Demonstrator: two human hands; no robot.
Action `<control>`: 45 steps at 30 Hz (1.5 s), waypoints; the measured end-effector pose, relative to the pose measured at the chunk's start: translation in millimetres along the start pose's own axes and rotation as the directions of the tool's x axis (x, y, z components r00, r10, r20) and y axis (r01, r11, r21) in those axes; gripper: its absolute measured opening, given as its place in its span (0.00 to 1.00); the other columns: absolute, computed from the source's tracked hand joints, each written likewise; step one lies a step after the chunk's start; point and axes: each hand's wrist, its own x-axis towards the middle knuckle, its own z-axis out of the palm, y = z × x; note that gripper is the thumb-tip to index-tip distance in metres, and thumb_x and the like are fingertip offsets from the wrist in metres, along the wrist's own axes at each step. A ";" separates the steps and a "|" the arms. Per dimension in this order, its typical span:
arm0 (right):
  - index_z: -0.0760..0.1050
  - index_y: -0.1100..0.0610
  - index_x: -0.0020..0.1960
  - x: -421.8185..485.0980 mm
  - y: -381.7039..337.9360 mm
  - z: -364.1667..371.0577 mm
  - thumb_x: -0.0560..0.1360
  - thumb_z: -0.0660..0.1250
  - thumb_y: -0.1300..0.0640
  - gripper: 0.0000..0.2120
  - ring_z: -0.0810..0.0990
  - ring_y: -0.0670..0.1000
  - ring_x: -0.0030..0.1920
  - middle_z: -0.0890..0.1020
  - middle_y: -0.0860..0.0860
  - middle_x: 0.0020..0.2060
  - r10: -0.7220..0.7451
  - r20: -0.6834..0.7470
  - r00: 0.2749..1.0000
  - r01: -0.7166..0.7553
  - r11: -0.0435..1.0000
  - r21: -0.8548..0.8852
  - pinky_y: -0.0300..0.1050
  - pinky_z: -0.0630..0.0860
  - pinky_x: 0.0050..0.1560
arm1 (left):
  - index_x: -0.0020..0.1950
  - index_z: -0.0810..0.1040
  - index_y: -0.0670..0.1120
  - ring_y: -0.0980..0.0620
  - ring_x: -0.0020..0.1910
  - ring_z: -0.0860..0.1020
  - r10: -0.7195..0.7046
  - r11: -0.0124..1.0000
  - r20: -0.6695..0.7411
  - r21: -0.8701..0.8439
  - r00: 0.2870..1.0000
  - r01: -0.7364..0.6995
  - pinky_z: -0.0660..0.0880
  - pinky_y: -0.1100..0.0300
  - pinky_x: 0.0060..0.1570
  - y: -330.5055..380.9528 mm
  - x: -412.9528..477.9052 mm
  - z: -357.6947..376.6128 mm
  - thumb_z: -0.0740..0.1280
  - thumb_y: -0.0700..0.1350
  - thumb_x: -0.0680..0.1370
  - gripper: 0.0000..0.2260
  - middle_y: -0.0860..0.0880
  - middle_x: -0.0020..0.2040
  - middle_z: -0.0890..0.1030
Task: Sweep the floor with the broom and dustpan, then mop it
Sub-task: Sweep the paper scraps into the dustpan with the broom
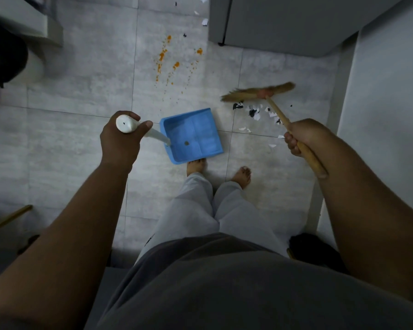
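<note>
My left hand (119, 141) grips the white handle of a blue dustpan (193, 136), which sits on the grey tiled floor just ahead of my bare feet, with one small speck inside it. My right hand (301, 136) grips the wooden handle of a straw broom (258, 92). The broom head is blurred and lies on the floor to the right of the dustpan. Several black and white paper scraps (254, 113) lie just in front of the bristles. An orange spill (167, 63) is spattered on the tiles beyond the dustpan.
A grey cabinet (284, 22) stands at the far right, with more paper scraps (204, 21) by its left corner. A white wall (386, 96) runs down the right side. A wooden stick (10, 219) lies at the lower left. A dark object (3, 55) sits at the far left.
</note>
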 end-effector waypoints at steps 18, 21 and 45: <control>0.68 0.59 0.36 32.3 -5.7 -0.2 0.80 0.55 0.59 0.15 0.68 0.50 0.28 0.71 0.53 0.30 -0.039 -0.153 0.987 -0.001 0.967 -0.253 0.40 0.66 0.31 | 0.49 0.78 0.50 0.60 0.40 0.77 0.065 0.993 0.060 0.098 0.996 -0.071 0.76 0.66 0.42 10.4 10.3 24.7 0.77 0.52 0.70 0.13 0.58 0.41 0.79; 0.68 0.59 0.37 30.9 20.7 -29.0 0.80 0.54 0.61 0.13 0.67 0.50 0.25 0.71 0.54 0.30 -0.070 -0.235 0.970 0.016 0.974 -0.225 0.39 0.65 0.26 | 0.48 0.78 0.51 0.62 0.39 0.76 0.073 0.991 0.072 0.104 0.995 -0.080 0.75 0.66 0.42 12.0 10.6 32.0 0.77 0.53 0.70 0.13 0.59 0.40 0.79; 0.64 0.55 0.38 63.9 128.5 -110.4 0.84 0.48 0.55 0.17 0.62 0.42 0.17 0.67 0.45 0.20 0.008 0.050 0.999 -0.043 0.634 0.772 0.33 0.58 0.17 | 0.51 0.79 0.50 0.63 0.40 0.77 0.215 0.965 0.228 0.099 0.950 -0.242 0.73 0.73 0.38 26.0 18.4 126.0 0.77 0.48 0.71 0.12 0.58 0.44 0.80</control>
